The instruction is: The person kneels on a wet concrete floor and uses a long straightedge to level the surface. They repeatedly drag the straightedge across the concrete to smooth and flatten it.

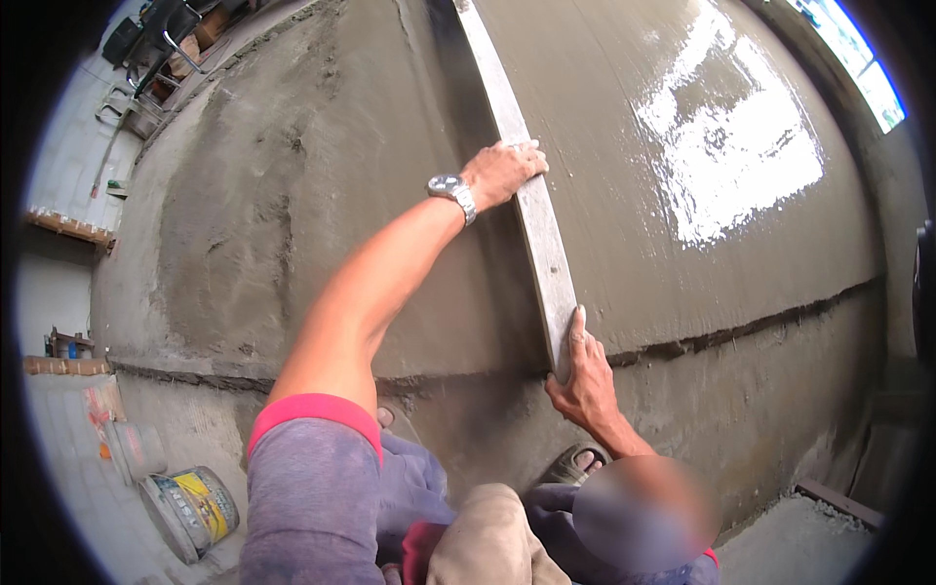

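Left hand (501,174) clamped on board (548,253) farther up; right hand (587,385) grips its end at wet concrete's (624,224) near edge.

The wet cement (604,127) at the upper right is smooth and very shiny. The rough cement (229,195) at the upper left is dull and bumpy. The long bar (541,229) in the middle looks flat and dull. The watch (448,189) is shiny metal. The sleeve (312,487) at the bottom is dull cloth. The bucket (185,514) at the lower left looks like plastic.
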### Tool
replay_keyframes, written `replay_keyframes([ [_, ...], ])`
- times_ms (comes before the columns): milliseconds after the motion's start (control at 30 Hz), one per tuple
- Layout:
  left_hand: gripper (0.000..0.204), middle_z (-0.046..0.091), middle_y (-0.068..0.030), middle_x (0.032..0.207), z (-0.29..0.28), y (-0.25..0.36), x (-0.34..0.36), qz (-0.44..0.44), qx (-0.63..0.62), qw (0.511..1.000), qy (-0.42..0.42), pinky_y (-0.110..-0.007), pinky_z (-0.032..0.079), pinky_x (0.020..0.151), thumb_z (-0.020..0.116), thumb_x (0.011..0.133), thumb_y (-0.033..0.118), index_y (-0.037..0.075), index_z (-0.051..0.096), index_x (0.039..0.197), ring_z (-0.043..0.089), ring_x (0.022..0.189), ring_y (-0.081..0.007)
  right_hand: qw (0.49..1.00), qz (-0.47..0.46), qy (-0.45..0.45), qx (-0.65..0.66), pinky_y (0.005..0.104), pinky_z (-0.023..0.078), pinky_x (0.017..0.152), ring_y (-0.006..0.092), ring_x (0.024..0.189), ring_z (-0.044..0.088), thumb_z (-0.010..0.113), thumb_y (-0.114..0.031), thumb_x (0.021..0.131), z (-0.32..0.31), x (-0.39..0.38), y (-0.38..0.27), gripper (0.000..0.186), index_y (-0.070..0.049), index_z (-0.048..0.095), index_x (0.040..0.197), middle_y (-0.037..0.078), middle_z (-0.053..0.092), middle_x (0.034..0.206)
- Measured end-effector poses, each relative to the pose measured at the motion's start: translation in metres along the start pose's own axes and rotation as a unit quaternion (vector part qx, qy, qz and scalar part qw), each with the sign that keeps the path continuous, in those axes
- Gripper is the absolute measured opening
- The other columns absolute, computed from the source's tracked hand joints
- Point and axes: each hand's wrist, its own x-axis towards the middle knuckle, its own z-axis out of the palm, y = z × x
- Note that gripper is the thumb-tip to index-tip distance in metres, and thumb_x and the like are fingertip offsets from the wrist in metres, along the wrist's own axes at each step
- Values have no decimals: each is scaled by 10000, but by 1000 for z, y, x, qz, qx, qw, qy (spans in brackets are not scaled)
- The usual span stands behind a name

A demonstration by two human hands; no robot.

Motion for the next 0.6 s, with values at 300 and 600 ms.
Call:
replay_keyframes([
  [300,462,596,36,1361,-2,-8,-6,-33,8,999,-11,-346,546,1014,521,858,-93,173,647,1214,469,1367,-195,1000,0,-7,-1,505,458,975,481,1107,510,643,-94,716,6,8,-14,1017,92,65,1531,351,493,1264],
  [600,426,604,40,1312,2,-25,-12,-27,22,999,1,-343,555,985,554,847,-75,170,641,1184,494,1343,-194,1000,-10,-18,7,519,472,948,477,1121,503,651,-111,718,7,15,-25,1012,112,76,1520,350,493,1265],
])
